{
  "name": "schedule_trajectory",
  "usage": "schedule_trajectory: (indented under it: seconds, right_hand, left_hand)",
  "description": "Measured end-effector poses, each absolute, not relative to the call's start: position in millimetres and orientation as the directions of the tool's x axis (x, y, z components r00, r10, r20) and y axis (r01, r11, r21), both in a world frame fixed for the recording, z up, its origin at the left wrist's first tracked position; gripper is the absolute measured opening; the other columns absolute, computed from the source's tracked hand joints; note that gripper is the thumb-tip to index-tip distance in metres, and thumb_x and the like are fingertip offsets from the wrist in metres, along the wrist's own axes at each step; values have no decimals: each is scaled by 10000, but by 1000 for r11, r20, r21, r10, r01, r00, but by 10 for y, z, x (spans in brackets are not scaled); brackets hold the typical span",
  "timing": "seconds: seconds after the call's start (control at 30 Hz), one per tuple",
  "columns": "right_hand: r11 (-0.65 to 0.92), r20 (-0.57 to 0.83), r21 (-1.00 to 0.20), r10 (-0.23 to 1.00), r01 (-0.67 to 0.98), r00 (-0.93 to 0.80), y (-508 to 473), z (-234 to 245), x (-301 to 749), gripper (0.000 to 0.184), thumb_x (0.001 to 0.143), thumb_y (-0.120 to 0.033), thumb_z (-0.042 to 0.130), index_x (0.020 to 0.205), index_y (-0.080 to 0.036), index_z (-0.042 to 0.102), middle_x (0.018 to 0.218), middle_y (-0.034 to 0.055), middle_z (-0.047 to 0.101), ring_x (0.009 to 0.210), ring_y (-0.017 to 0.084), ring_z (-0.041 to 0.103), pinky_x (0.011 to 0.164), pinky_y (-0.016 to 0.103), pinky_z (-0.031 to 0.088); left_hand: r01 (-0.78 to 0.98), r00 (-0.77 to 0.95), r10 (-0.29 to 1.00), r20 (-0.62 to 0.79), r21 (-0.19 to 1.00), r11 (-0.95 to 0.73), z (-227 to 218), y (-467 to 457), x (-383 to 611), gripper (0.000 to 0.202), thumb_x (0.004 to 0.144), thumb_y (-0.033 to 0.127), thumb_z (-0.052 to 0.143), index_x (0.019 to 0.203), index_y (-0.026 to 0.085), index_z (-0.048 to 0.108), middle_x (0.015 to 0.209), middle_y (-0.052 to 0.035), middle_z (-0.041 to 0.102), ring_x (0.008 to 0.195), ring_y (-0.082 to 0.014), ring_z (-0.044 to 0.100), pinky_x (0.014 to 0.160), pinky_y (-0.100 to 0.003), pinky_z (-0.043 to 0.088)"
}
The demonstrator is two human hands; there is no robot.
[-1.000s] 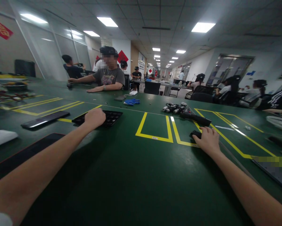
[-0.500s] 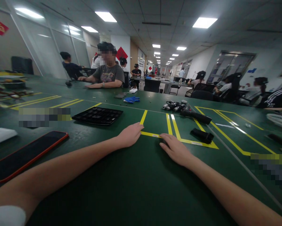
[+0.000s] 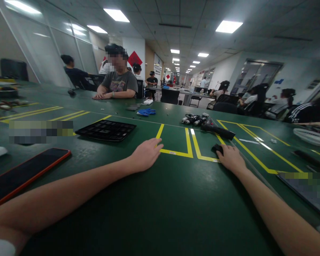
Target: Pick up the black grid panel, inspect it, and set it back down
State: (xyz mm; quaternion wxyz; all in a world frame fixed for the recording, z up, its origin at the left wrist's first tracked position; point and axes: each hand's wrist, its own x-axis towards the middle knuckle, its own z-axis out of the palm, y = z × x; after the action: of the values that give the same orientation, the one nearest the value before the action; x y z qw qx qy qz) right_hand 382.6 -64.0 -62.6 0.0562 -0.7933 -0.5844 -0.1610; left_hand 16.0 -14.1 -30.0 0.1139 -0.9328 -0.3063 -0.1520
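My left hand (image 3: 146, 153) lies palm down on the green table (image 3: 160, 213), fingers stretched out over a yellow tape line. It holds nothing. To the right, my right hand (image 3: 232, 158) is closed over a small black object (image 3: 217, 148); one dark end sticks out past the thumb and fingers, the rest is covered by the hand. I cannot make out its kind. Just beyond lies a long black object (image 3: 219, 131), beside a bundle of dark cables with metal ends (image 3: 194, 119). A black compartmented tray (image 3: 106, 130) sits left of my left hand.
A phone with an orange edge (image 3: 29, 174) lies at the left. Blue gloves (image 3: 146, 112) and a white item (image 3: 148, 101) are farther back. Yellow tape (image 3: 176, 153) marks out areas on the table. A person (image 3: 119, 81) sits across, hands together on the tabletop.
My right hand has moved right, from the tape near my left hand onto the small black object, and closed on it. The person across has brought their hands together.
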Motion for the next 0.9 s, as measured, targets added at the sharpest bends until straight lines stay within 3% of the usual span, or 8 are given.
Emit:
schedule_trajectory:
  seconds: [0.07, 0.17, 0.3, 0.4, 0.5, 0.57, 0.77, 0.9]
  right_hand:
    - [-305, 322, 92, 910, 948, 262, -627, -628, 3820, 418, 863, -354, 348, 1146, -91, 508, 1083, 189, 583, 1034, 297, 491, 849, 393, 375]
    - [-299, 311, 75, 913, 951, 263, -623, -619, 3825, 427, 862, -358, 340, 1156, -95, 503, 1097, 183, 577, 1041, 302, 482, 840, 397, 379]
    - [-311, 297, 54, 912, 949, 282, -635, -594, 3830, 434, 856, -367, 337, 1153, -101, 510, 1118, 184, 567, 1042, 322, 474, 806, 402, 395]
    - [-316, 295, 41, 910, 948, 290, -643, -574, 3820, 440, 859, -366, 333, 1167, -101, 502, 1128, 182, 565, 1052, 326, 465, 803, 403, 399]
    - [-310, 300, 54, 912, 949, 281, -647, -566, 3809, 436, 861, -355, 336, 1172, -96, 498, 1121, 182, 568, 1053, 320, 465, 821, 400, 395]
    - [-304, 298, 65, 915, 950, 272, -649, -567, 3804, 424, 860, -349, 344, 1160, -96, 506, 1104, 182, 574, 1040, 313, 475, 833, 398, 390]
    - [-305, 309, 47, 910, 951, 276, -662, -575, 3786, 422, 860, -351, 349, 1152, -95, 512, 1092, 183, 580, 1037, 311, 479, 845, 401, 389]
    - [-298, 316, 52, 910, 953, 267, -667, -567, 3776, 436, 856, -348, 355, 1172, -87, 503, 1096, 189, 581, 1029, 310, 488, 872, 409, 380]
  left_hand:
    - [698, 709, 656, 259, -120, -706, -329, -3, 110, 353, 866, 222, 394, 1147, 93, 564, 1272, -174, 499, 1165, -269, 473, 960, -422, 382]
    - [714, 700, 707, 99, -101, -693, -340, 35, 54, 356, 837, 133, 394, 1146, 99, 567, 1242, -165, 532, 1125, -249, 514, 941, -383, 403]
    - [718, 690, 718, 93, 34, -695, -257, -32, 31, 274, 809, 131, 416, 974, 140, 634, 1054, -111, 641, 987, -238, 583, 876, -375, 437]
    - [714, 576, 803, 153, 385, -585, -117, 70, -2, 189, 793, 191, 451, 876, 144, 615, 911, -94, 652, 822, -213, 614, 775, -361, 477]
    - [504, 318, 946, 62, 835, -224, 56, 323, -131, 124, 770, 144, 423, 820, 137, 536, 778, -71, 612, 662, -152, 597, 617, -289, 491]
    - [343, 177, 984, -15, 938, -48, 169, 507, -289, 107, 768, 111, 379, 757, 144, 480, 686, -47, 559, 591, -120, 554, 545, -250, 459]
    - [624, -174, 972, 156, 781, -14, 365, 844, -985, 136, 805, 269, 421, 747, 151, 456, 611, -6, 456, 645, -141, 509, 562, -260, 393]
    - [825, -182, 957, 227, 564, 23, 261, 1005, -1402, 254, 728, 344, 552, 581, 152, 473, 547, -30, 459, 816, -263, 546, 692, -350, 402]
